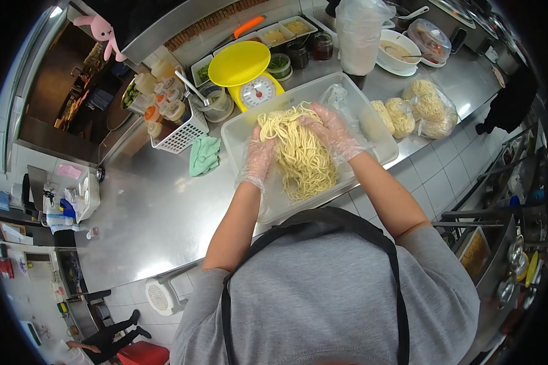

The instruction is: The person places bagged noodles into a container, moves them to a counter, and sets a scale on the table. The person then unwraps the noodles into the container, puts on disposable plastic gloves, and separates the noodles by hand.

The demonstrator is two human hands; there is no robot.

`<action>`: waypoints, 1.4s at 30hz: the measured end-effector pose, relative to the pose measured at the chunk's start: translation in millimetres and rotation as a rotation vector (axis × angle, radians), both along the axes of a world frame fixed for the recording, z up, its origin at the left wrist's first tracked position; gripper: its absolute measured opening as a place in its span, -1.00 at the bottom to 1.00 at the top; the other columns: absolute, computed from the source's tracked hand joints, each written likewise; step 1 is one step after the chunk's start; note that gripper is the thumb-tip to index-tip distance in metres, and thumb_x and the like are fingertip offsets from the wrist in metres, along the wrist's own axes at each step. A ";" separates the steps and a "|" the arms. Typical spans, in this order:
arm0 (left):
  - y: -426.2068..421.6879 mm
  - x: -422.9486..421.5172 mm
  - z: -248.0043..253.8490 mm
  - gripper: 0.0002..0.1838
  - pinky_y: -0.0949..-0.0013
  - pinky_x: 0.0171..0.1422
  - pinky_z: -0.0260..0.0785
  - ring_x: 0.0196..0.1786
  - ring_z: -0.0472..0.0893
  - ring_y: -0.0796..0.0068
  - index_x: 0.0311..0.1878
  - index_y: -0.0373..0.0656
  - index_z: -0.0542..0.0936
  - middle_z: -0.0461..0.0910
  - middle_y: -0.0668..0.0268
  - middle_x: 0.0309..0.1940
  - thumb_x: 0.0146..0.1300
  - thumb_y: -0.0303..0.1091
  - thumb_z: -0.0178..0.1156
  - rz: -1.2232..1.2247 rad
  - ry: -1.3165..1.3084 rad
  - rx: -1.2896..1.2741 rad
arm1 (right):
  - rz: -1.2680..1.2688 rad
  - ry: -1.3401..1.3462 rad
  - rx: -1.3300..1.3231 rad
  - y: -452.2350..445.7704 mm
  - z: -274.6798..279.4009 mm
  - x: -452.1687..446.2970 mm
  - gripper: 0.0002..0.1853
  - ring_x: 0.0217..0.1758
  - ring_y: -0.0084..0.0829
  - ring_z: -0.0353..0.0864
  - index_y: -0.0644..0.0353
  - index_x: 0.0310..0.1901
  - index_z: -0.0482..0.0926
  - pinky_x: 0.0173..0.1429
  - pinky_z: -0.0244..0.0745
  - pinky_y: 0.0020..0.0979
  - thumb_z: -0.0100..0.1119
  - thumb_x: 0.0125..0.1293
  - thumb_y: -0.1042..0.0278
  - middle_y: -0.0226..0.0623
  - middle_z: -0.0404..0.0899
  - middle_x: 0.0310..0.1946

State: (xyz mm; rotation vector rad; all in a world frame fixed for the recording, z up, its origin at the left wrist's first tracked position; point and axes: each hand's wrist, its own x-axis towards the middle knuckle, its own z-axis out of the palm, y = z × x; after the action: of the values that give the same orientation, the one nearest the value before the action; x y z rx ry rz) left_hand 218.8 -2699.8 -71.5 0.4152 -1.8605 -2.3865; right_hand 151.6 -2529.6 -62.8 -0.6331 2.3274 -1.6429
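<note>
Pale yellow noodles (pixel 304 155) hang in a loose bundle over a clear plastic tub (pixel 240 131). My left hand (pixel 260 155), in a thin see-through glove, is closed on the left side of the bundle. On the other side my right hand (pixel 332 132), gloved the same way, grips the upper right of the noodles. Long strands droop between both hands toward the tub's near side. A crumpled clear plastic bag (pixel 338 100) lies in the tub's far right corner, beyond my right hand.
Behind the tub stands a yellow kitchen scale (pixel 256 88). To the left are a green cloth (pixel 204 156) and a white basket of bottles (pixel 186 131). Bagged noodle portions (pixel 429 106) sit at right on the steel counter (pixel 152 213). Another person (pixel 106 340) is at lower left.
</note>
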 end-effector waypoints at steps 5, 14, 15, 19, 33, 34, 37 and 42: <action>-29.3 7.6 24.5 -0.39 0.36 0.14 0.28 0.06 0.44 0.35 0.19 -0.16 0.29 0.46 0.19 0.00 0.03 -0.33 0.24 -0.103 0.163 -0.548 | 0.113 0.392 0.325 28.9 1.8 -11.7 -0.45 0.08 -0.19 0.36 0.18 -0.01 0.42 0.15 0.26 -0.28 0.22 0.07 -0.04 -0.07 0.38 -0.02; -53.6 1.6 58.9 -0.07 0.27 0.35 0.03 0.29 0.20 0.16 0.28 -0.20 0.13 0.24 0.00 0.20 -0.12 0.00 0.32 -0.410 -0.210 -1.183 | 0.317 -0.210 0.490 48.2 24.3 -6.1 -0.07 0.22 -0.15 0.29 0.24 0.22 0.16 0.24 0.21 -0.33 0.33 -0.13 -0.13 0.01 0.29 0.14; -52.7 -6.1 48.9 0.01 0.28 0.35 0.03 0.30 0.20 0.16 0.29 -0.19 0.11 0.23 0.00 0.21 -0.20 0.03 0.36 -0.528 -0.244 -1.182 | 0.389 -0.345 0.448 44.0 26.4 -1.0 -0.03 0.22 -0.15 0.29 0.26 0.22 0.14 0.24 0.22 -0.34 0.36 -0.16 -0.12 0.01 0.29 0.15; -42.6 -31.6 -1.2 0.21 0.29 0.37 -0.02 0.26 0.23 0.15 0.35 -0.18 -0.03 0.25 0.02 0.19 -0.39 -0.07 0.47 -0.637 -0.220 -1.057 | 0.505 -0.165 0.335 27.0 -19.7 0.0 -0.06 0.18 -0.10 0.28 0.05 0.29 0.03 0.22 0.21 -0.27 0.37 -0.12 0.06 -0.06 0.32 0.08; -25.6 4.8 56.6 -0.33 0.39 0.14 0.25 -0.01 0.44 0.38 0.15 -0.11 0.24 0.47 0.24 -0.08 -0.14 -0.62 0.10 -0.391 0.097 -0.626 | 0.243 0.447 0.321 47.9 44.4 -12.4 -0.49 0.05 -0.15 0.39 0.16 -0.08 0.46 0.16 0.28 -0.31 0.19 -0.20 0.62 -0.17 0.46 -0.10; -26.4 8.2 56.0 -0.35 0.35 0.14 0.26 -0.01 0.46 0.29 0.15 -0.10 0.23 0.48 0.18 -0.09 -0.11 -0.63 0.07 -0.440 0.123 -0.768 | 0.245 0.444 0.320 52.5 39.8 -15.5 -0.49 0.05 -0.15 0.39 0.16 -0.08 0.46 0.16 0.28 -0.31 0.19 -0.20 0.62 -0.17 0.46 -0.10; -27.3 11.9 36.7 -0.35 0.23 0.16 0.25 0.03 0.44 0.06 0.17 -0.07 0.20 0.45 0.00 -0.07 -0.08 -0.63 0.05 -0.522 0.132 -1.087 | 0.281 0.401 0.499 62.3 23.8 -22.2 -0.52 0.04 -0.14 0.39 0.15 -0.06 0.46 0.15 0.28 -0.31 0.17 -0.15 0.60 -0.18 0.47 -0.10; -23.7 11.3 41.4 -0.37 0.16 0.16 0.24 0.07 0.40 0.02 0.17 -0.01 0.24 0.41 -0.06 -0.03 -0.06 -0.51 0.13 -0.597 -0.055 -1.222 | 0.412 0.153 0.516 80.4 23.3 -29.4 -0.51 0.01 -0.21 0.44 0.13 0.00 0.44 0.11 0.32 -0.34 0.28 -0.06 0.36 -0.19 0.49 -0.08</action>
State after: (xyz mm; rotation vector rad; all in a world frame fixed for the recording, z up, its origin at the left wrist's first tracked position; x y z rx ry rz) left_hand 230.0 -2723.5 -30.1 -0.2287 -3.2461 -0.9244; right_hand 122.3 -2449.2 -39.5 -1.0473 2.3699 -0.8008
